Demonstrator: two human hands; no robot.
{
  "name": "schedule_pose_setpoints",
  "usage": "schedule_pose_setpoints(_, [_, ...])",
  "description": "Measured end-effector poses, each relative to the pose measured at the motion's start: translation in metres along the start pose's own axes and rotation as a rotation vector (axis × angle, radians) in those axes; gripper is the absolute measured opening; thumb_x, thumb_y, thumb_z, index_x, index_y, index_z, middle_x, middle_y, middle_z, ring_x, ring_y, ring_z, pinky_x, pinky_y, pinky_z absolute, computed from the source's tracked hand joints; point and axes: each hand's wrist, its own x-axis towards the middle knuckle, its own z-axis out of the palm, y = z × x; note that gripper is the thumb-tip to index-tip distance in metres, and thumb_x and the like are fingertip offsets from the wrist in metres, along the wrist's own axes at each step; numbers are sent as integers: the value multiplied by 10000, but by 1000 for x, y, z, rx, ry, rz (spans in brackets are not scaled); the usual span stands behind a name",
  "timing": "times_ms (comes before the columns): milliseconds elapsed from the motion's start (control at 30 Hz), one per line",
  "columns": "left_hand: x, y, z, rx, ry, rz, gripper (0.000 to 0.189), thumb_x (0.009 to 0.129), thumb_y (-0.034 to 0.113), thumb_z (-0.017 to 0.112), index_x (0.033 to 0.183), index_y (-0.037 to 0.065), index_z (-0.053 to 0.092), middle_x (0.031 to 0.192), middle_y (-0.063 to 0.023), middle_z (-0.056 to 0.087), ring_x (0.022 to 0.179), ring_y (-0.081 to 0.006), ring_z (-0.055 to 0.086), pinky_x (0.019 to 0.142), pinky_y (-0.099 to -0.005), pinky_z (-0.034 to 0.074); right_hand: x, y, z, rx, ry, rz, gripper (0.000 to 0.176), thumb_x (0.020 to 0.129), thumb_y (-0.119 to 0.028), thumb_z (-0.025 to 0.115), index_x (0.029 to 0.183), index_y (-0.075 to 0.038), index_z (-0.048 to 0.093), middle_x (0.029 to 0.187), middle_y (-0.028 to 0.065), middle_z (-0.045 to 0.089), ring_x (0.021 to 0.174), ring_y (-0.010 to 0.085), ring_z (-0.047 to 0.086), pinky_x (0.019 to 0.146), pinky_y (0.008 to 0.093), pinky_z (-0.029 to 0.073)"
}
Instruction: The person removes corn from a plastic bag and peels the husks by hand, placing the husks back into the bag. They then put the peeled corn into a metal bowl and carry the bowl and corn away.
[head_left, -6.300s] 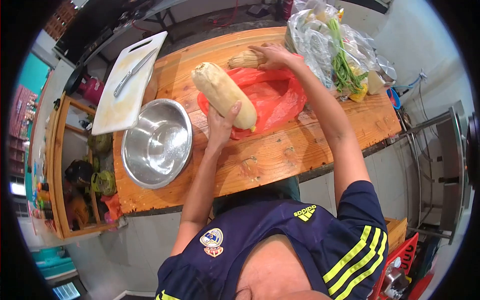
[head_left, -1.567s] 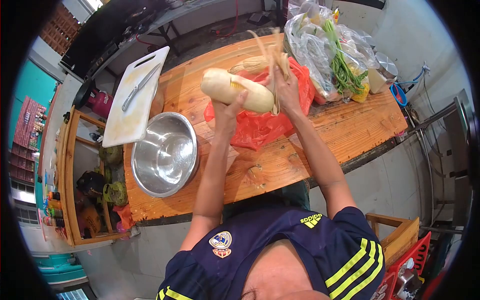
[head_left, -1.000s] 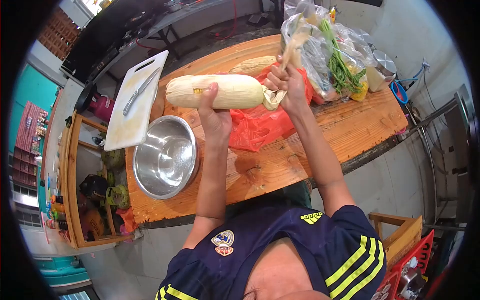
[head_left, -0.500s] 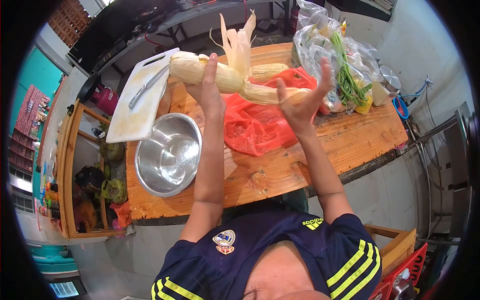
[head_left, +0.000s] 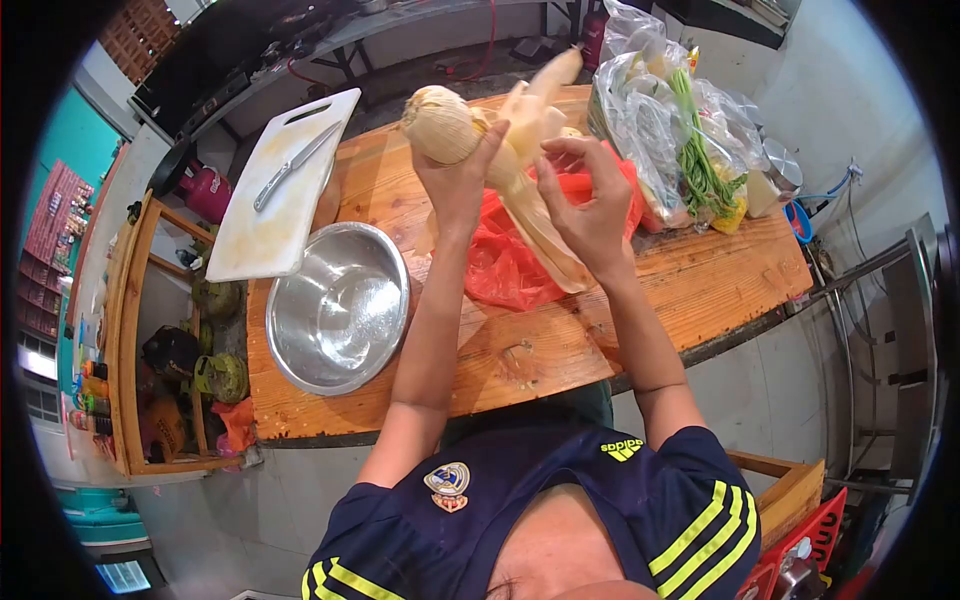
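My left hand (head_left: 458, 185) is wrapped round an ear of corn (head_left: 440, 128), its rounded end pointing to the upper left. Pale peeled corn husks (head_left: 545, 95) stand up from the ear's other end, and one long strip hangs down between my hands. At the right of the ear, my right hand (head_left: 592, 205) has its thumb and fingers drawn together at the edge of the husk; the exact contact is small. Beneath the ear, a red plastic bag (head_left: 505, 265) lies crumpled on the wooden table (head_left: 480, 355).
A steel bowl (head_left: 340, 310) stands at the table's left front. Behind it, a white cutting board (head_left: 275, 210) carries a knife (head_left: 295, 168). Clear plastic bags (head_left: 640, 120) and leafy green stalks (head_left: 695, 150) sit at the back right, beside a metal pot (head_left: 782, 165).
The ear has turned and shifted right in my left hand, its loose husk now hanging toward me. My right hand's spread fingers have closed in near the husk.
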Motion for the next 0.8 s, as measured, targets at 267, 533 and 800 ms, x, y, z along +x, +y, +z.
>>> schedule_pose_setpoints(267, [-8,-5,-9,-177,-501,-164,521,665,24,830,1116,16,570,1020,-68,654,898,-148,655,798,-287,557,52,-5,-6,125,-203,-133,466,756,-282,792,1161,-94,659,1062,82,662,1034,236,612,912,358,469])
schedule_pose_setpoints(533, [-13,-5,-6,-61,-564,-212,523,638,11,850,1082,39,575,993,-39,649,890,-129,647,783,-275,558,44,-8,-18,208,-219,-48,367,743,-244,803,1069,-106,708,1024,58,668,944,172,617,815,302,481])
schedule_pose_setpoints(800, [-12,-4,-6,-59,-652,-288,563,610,25,873,1089,39,575,966,-23,644,880,-114,631,783,-278,547,37,10,-18,113,-161,-132,244,754,-187,785,975,-95,736,939,42,664,835,157,609,717,286,471])
